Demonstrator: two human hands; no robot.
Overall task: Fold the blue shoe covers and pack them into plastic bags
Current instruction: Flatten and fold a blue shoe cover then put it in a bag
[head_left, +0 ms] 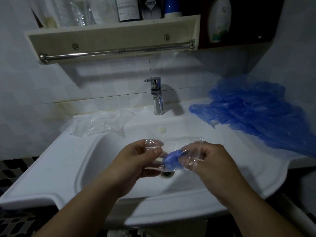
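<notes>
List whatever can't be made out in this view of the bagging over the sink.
Head view only:
- Folds of the shoe cover: blurred behind the plastic of the bag.
- Fingertips of the right hand: veiled by the bag.
- The drain: mostly behind the bag and the left hand.
- Count in the blue pile: unclear, cut by the right edge.
- Label on the bottle: cut by the top edge, print too small.

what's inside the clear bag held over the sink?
A bunched blue shoe cover, seen through the clear bag. Its right end is hidden by fingers of the right hand. Left hand pinches the bag's other edge.
</notes>
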